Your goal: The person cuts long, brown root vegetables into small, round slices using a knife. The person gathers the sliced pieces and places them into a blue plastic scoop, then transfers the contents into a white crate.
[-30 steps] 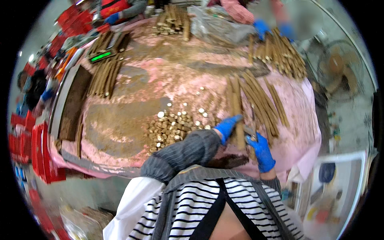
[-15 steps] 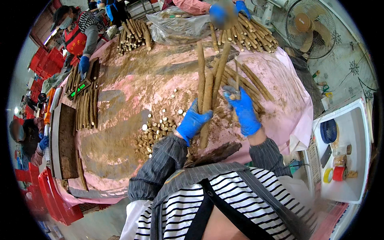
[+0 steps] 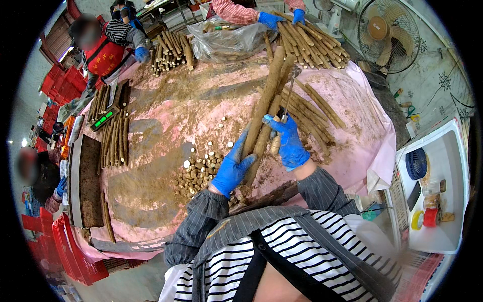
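Note:
My left hand, in a blue glove, is closed round the lower part of long brown yam roots, which slant up and away from me side by side. My right hand, also gloved in blue, grips a thin-bladed knife by its pale wooden handle; the blade points away, close beside the roots. Left of my left hand lies a heap of short cut yam ends with white faces. More long roots rest on the table just beyond my right hand.
Pink dirt-covered sheeting spans the table. Root bundles lie at the far side, near a plastic bag and a co-worker's gloved hands. At left are a scale and a metal trough; at right, a white box and a fan.
My left hand has shifted left and nearer; the roots in it now lie closer together. My right hand has moved left with the knife. A co-worker's hand has left the scale.

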{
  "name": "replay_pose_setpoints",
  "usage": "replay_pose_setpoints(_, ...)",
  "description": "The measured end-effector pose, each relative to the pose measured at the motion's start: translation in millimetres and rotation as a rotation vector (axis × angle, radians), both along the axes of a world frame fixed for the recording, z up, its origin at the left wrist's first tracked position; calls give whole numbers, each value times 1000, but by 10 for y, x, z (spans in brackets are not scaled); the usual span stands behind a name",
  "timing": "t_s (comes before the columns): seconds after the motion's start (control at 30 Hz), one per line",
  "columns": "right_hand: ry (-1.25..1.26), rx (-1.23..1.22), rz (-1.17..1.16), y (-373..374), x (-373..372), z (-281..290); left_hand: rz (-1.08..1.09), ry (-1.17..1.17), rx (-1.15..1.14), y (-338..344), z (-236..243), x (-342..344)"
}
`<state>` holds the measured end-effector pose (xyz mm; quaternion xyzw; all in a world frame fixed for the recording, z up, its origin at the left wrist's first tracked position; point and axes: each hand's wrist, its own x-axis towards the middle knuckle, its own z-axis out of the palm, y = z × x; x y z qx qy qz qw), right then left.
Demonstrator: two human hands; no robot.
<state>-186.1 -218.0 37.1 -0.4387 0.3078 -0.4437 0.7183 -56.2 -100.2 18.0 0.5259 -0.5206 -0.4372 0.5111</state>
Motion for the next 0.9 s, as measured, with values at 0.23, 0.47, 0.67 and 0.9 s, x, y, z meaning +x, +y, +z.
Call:
replay_pose_setpoints(0.23,-113,27,-9,17,64,19,-119,157,44,228,127,149)
replay_pose_setpoints(0.47,-76,-48,74,289,333,267,92,-171,128,262,214,360)
replay_pose_setpoints(0.67,-196,19,206,-15,306,460,-15,-104,296,812,383,738)
replay_pose_setpoints(0.9,-149,153,267,331,669,283,0,97,335,1055,183,915)
